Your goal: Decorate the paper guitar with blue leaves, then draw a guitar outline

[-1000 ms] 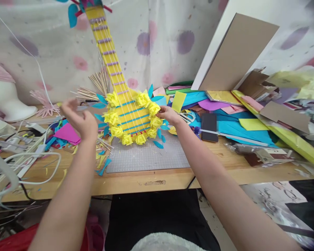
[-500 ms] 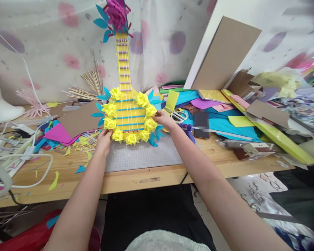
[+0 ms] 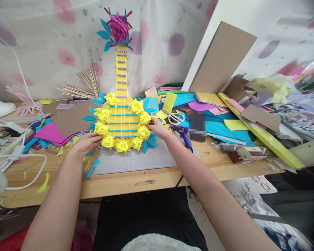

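A yellow craft guitar (image 3: pixel 121 120) stands almost upright at the back of a grey cutting mat (image 3: pixel 120 164). Yellow paper roses ring its body, blue leaves stick out at the sides, and white strings run up the neck. A magenta rose (image 3: pixel 118 28) covers the headstock, between red pegs. My left hand (image 3: pixel 86 143) has its fingertips at the lower left edge of the body, by the roses. On the opposite side, my right hand (image 3: pixel 158 127) grips the edge, its fingertips partly hidden behind the roses.
Right of the guitar are scissors (image 3: pixel 176 119), a purple glue gun (image 3: pixel 182 134), a dark phone (image 3: pixel 197 126) and coloured sheets. Brown cardboard (image 3: pixel 70 118), wooden sticks (image 3: pixel 87 83), paper scraps and white cables (image 3: pixel 39 181) are on the left. A tall board (image 3: pixel 222 57) leans behind.
The guitar sits lower in the picture and slightly further left, so its whole headstock shows. My left hand's fingers are straighter, its wrist farther out. The view has shifted a little.
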Demonstrator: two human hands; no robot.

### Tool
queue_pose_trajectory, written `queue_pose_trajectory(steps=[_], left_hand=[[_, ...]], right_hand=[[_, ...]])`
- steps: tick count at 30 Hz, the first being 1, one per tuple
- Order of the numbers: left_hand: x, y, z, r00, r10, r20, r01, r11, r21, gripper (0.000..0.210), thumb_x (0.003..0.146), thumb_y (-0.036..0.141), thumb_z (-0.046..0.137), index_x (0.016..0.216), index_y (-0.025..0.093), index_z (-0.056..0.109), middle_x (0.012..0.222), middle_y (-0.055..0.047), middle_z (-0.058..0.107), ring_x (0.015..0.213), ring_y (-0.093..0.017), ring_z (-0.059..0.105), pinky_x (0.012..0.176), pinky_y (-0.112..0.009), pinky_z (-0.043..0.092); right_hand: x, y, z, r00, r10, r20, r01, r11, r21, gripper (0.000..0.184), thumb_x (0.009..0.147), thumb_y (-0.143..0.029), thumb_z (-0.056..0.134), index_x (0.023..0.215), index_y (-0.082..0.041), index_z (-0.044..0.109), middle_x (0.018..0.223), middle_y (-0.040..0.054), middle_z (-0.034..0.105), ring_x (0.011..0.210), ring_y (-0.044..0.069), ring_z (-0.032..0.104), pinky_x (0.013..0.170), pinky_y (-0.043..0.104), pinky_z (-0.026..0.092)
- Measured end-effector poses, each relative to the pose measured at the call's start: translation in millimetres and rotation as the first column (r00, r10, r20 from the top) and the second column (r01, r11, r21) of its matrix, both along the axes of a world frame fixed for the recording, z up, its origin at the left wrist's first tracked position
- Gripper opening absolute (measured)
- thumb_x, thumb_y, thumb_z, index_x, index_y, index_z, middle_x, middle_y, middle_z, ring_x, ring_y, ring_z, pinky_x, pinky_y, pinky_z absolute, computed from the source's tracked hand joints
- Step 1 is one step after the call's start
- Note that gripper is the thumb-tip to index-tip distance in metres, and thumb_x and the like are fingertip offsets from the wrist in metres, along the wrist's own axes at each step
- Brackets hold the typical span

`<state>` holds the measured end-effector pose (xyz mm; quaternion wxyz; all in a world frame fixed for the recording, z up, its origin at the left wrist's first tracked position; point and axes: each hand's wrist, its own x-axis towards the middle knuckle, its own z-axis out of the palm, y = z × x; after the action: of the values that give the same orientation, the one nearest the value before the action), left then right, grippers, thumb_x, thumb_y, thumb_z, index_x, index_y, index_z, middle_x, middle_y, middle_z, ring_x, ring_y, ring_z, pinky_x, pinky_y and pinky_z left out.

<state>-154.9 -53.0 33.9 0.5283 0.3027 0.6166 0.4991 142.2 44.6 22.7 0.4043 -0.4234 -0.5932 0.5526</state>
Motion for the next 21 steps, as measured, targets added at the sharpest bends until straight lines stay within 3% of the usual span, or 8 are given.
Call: queue_pose_trajectory(steps=[4, 11, 15, 21], left_hand=[[-6, 0, -0.1, 1.0, -0.011, 0.0, 0.011, 1.0, 0.025, 0.018, 0.059, 0.003, 0.07, 0.073, 0.014, 0.069, 0.081, -0.006, 0.073, 0.068, -0.015, 0.068, 0.058, -0.019, 0.055], [-5, 5, 9.5, 1.0, -0.021, -0.009, 0.021, 0.997, -0.069, 0.018, 0.056, 0.001, 0.072, 0.069, 0.013, 0.069, 0.076, -0.007, 0.072, 0.062, -0.016, 0.068, 0.053, -0.02, 0.055], [-5, 8, 9.7, 1.0, 0.002, 0.004, -0.002, 0.997, -0.083, 0.017, 0.056, -0.001, 0.071, 0.067, 0.012, 0.069, 0.072, -0.008, 0.071, 0.058, -0.016, 0.067, 0.051, -0.02, 0.054], [-9, 7, 4.2, 0.999, -0.022, 0.033, 0.023, 0.999, -0.043, 0.022, 0.055, 0.003, 0.074, 0.075, 0.013, 0.07, 0.081, -0.009, 0.073, 0.069, -0.018, 0.069, 0.057, -0.02, 0.055]], right_hand=[[1, -2, -1.9, 0.997, -0.004, 0.08, 0.003, 1.0, 0.012, 0.027, 0.063, -0.02, 0.057, 0.089, -0.019, 0.05, 0.085, 0.0003, 0.057, 0.077, 0.013, 0.056, 0.068, 0.027, 0.05], [2, -3, 0.2, 0.994, 0.008, 0.112, -0.007, 1.0, -0.01, 0.022, 0.063, -0.021, 0.059, 0.082, -0.019, 0.047, 0.08, -0.0015, 0.054, 0.07, 0.011, 0.055, 0.055, 0.021, 0.047], [0, -4, 0.4, 0.996, -0.021, 0.081, 0.026, 0.997, -0.066, 0.022, 0.062, -0.02, 0.061, 0.079, -0.019, 0.047, 0.08, -0.0015, 0.055, 0.068, 0.01, 0.055, 0.055, 0.021, 0.047], [1, -3, -2.1, 1.0, 0.003, 0.027, -0.001, 0.995, -0.099, 0.027, 0.061, -0.024, 0.064, 0.084, -0.019, 0.052, 0.078, -0.001, 0.058, 0.069, 0.012, 0.057, 0.057, 0.023, 0.048]])
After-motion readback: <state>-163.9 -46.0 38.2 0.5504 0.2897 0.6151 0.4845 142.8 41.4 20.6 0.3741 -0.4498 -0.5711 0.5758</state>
